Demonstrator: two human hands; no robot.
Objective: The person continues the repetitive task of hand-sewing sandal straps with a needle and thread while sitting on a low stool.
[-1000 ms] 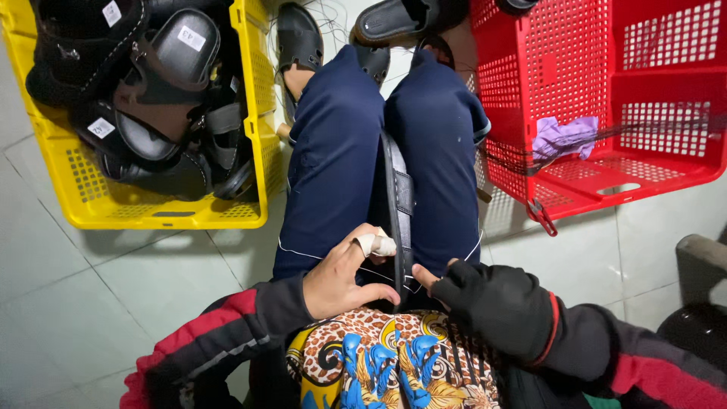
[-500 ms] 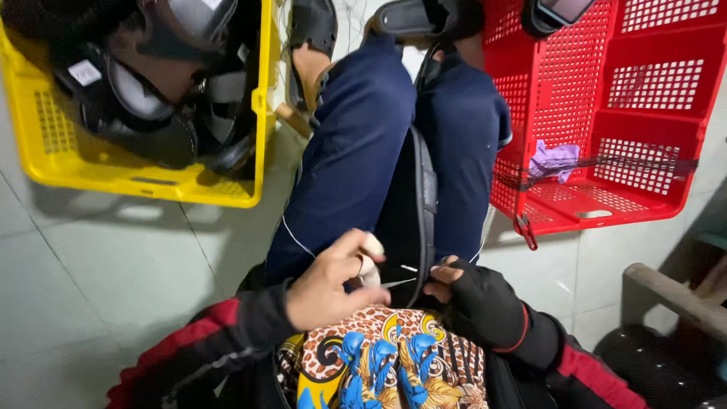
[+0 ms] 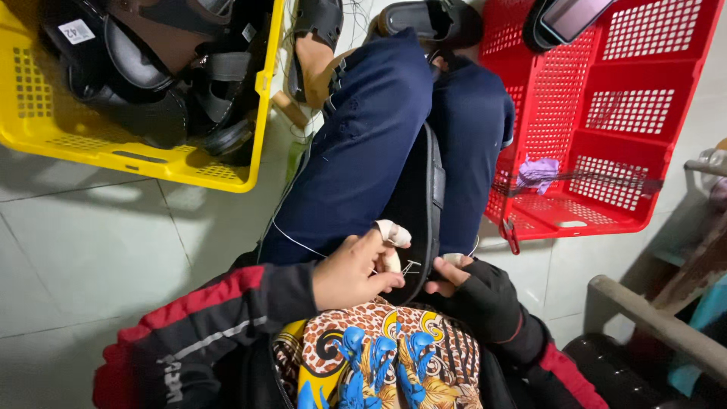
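Left hand (image 3: 354, 271), fingers pinched on needle (image 3: 410, 266) with thread (image 3: 297, 242); right hand (image 3: 475, 291), gloved, fingers closed on black strap (image 3: 424, 204) across lap.

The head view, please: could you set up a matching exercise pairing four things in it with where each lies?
Things:
1. yellow basket
2. red basket
3. black strap
4. patterned cloth

Places:
A. between the legs, at the fingertips of both hands
B. upper left, full of black sandals
C. bottom centre, below the hands
D. upper right, holding a purple scrap

Pairs: 1-B, 2-D, 3-A, 4-C. The left hand, one finger bandaged, and the gloved right hand pinch a small metal piece at the strap.
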